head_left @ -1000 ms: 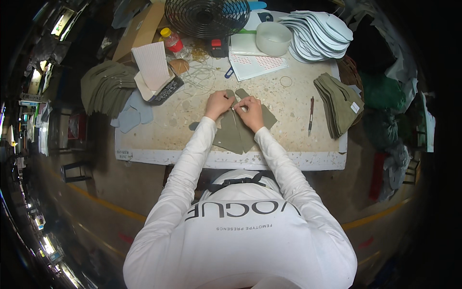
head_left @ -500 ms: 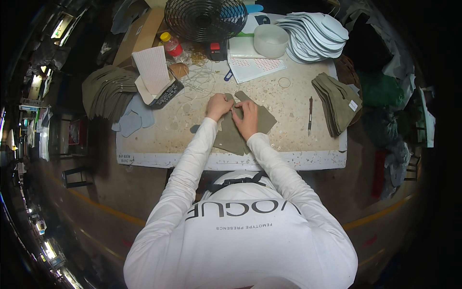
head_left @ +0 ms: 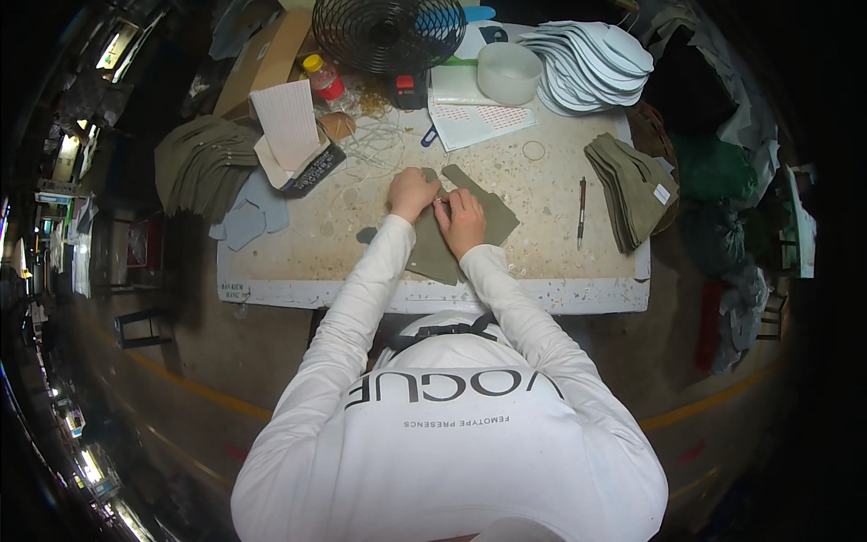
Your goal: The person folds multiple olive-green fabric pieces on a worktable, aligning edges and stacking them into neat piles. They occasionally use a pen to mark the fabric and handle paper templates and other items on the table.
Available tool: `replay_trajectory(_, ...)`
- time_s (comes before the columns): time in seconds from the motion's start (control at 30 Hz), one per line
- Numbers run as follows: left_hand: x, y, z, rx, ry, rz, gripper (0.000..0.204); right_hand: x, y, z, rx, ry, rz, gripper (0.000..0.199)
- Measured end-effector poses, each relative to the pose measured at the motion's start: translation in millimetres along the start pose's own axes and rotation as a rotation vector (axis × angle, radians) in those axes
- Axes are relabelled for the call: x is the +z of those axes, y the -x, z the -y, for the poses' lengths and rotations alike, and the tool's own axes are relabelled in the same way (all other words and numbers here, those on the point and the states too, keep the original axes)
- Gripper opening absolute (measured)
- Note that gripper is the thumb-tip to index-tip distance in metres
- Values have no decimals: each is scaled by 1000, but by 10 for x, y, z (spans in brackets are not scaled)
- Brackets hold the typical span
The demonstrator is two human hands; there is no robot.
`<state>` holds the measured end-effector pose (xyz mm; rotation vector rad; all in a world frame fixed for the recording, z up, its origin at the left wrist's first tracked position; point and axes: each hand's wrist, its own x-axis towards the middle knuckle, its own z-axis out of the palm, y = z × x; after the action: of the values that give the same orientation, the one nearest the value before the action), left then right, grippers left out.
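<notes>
An olive-green cut fabric piece [head_left: 498, 217] with a narrow strip at its far end lies on the table in front of me. My left hand [head_left: 413, 194] is closed on the fabric's left side, fingers curled at its far edge. Close against it, my right hand [head_left: 463, 222] lies over the middle of the cloth, its thumb and fingertips pinched together. A tiny pale spot shows between the two hands; it is too small to name. The fingertips partly hide the cloth there.
Olive fabric stacks lie at the left [head_left: 203, 167] and right [head_left: 632, 194]. A pen [head_left: 581, 215] lies near the right stack. Farther back stand an open box with a paper pad [head_left: 287, 126], a bottle [head_left: 323, 79], a black fan [head_left: 386, 34], a translucent bowl [head_left: 508, 76] and pale-blue cut pieces [head_left: 591, 63].
My right hand's fingers have drawn together and sit closer to the left hand. The left hand has turned slightly over the cloth. The fabric's near edge has shifted a little away from me.
</notes>
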<state>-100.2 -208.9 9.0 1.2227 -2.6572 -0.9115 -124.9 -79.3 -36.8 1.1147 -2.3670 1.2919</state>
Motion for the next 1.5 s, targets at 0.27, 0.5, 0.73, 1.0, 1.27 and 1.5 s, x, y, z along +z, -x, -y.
replay_trajectory(0.27,-110,115,-174,133,-64,-126,23,-10,-62,-34,164,10,199,17)
replay_trajectory(0.5,-463,449,687,148,-82,-319,35,-931,135,-235,307,174,151,38)
replay_trajectory(0.73,-218,1188,1136,-81,69,-84,50,-891,391,-217,506,330,230,40)
replay_trajectory(1.0,-139,1295,1095,-138,271,127,45,-910,133,112,516,-324,-17,23)
replay_trajectory(1.27,44,1529,809,-390,1402,92,36,-1049,-868,344,-69,-235,279,43)
replay_trajectory(1.5,36,1534,842,-383,1371,95,33,-671,-203,582,-554,66,790,46)
